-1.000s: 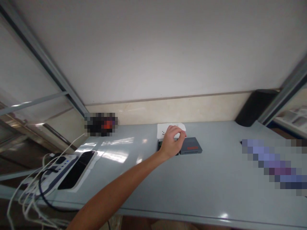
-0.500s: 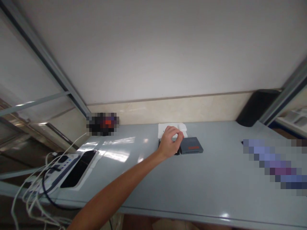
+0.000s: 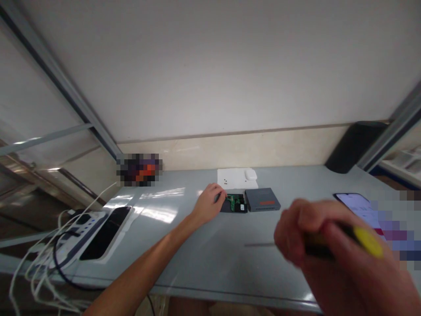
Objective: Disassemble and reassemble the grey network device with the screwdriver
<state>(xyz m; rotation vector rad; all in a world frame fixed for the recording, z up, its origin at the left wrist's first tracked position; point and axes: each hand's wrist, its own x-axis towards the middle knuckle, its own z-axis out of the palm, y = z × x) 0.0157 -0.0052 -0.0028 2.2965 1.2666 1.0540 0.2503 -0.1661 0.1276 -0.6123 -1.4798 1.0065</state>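
Note:
My right hand point(image 3: 315, 237), large and close at the right, is closed around a screwdriver point(image 3: 366, 241) with a yellow and black handle. Its thin shaft points left above the table, blurred and touching nothing. At mid-table my left hand point(image 3: 208, 204) grips the left end of an open black case point(image 3: 241, 210), partly hiding it. Inside that case lies a green circuit board point(image 3: 233, 202). Just right of it sits a dark grey box-shaped cover point(image 3: 263, 199) with a red label. Behind them, a white paper point(image 3: 234, 175) carries several tiny dark pieces that look like screws.
A small white rounded case point(image 3: 251, 174) rests on the paper. To the left are a dark-screened phone point(image 3: 107, 232), a power strip point(image 3: 70, 241) and tangled white cables point(image 3: 36, 281). A lit phone point(image 3: 353, 204) lies at the right. A black cylinder point(image 3: 357, 147) stands in the back corner.
My left hand has moved left and down from above the case to its left end, uncovering the circuit board. My right hand has come into view from the right with the screwdriver.

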